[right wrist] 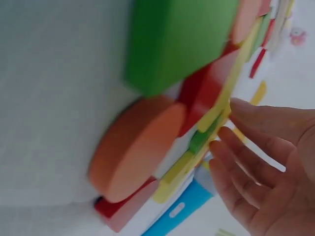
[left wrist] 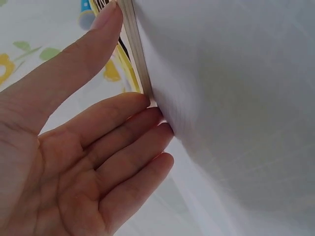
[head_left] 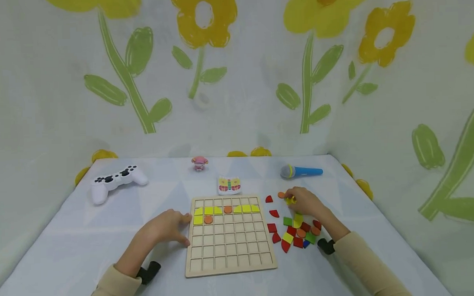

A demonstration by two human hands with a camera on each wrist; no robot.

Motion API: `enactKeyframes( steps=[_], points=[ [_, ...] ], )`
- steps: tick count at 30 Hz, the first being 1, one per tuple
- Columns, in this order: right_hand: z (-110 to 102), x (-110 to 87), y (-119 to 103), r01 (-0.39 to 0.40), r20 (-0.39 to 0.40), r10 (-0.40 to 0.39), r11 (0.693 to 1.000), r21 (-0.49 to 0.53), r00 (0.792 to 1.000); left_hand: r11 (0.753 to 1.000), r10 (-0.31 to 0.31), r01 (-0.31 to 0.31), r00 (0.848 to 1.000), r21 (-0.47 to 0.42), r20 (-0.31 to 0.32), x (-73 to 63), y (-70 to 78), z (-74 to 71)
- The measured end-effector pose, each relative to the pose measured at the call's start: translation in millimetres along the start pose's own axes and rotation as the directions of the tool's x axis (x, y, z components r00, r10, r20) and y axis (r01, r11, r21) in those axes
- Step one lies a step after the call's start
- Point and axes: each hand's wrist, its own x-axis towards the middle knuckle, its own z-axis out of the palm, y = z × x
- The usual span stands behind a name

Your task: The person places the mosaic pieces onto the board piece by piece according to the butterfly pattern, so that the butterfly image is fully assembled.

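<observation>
1 board (head_left: 229,239) holding 7 yellow pieces (head_left: 208,211), 2 orange discs (head_left: 228,209) | left hand (head_left: 166,226) spread, touching it | right hand (head_left: 304,201): grip unclear

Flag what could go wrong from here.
The right hand is right beside an orange disc and might nudge it.
The black wrist device on that arm sits close to the loose pile; it could sweep pieces.
The left hand touches the wooden board at its edge; a push may shift it.

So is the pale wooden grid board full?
Partly full: the board has flat yellow pieces and round orange pieces in two rows; other rows are bare.
</observation>
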Motion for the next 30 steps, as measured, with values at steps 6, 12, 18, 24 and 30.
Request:
enactKeyframes(
  steps=[6,12,18,24,30],
  points=[
    [2.2,5.9,12.1,-0.009,0.046,0.009,1.0,-0.002,0.999,1.0,0.007,-0.007,1.0,-0.004,0.01,-2.0,0.7,3.5],
    [-1.9,6.9,20.7,-0.046,0.065,0.042,0.997,0.068,0.997,1.0,0.026,-0.026,1.0,0.01,-0.003,-1.8,2.7,-0.8],
    [-10.7,9.7,14.5,0.035,0.016,-0.037,0.994,0.102,0.999,1.0,0.011,-0.011,1.0,0.016,0.003,-1.3,1.4,-5.6],
    [-17.7,3.0,-18.0,0.107,-0.097,-0.091,0.977,0.182,0.991,1.0,-0.001,0.001,1.0,0.018,0.006,1.9,1.0,-7.5],
    [-4.1,-1.2,-54.9,0.213,-0.117,-0.188,0.942,0.258,0.975,1.0,-0.011,0.011,1.0,0.014,0.007,-0.1,0.8,-4.2]
  ],
)
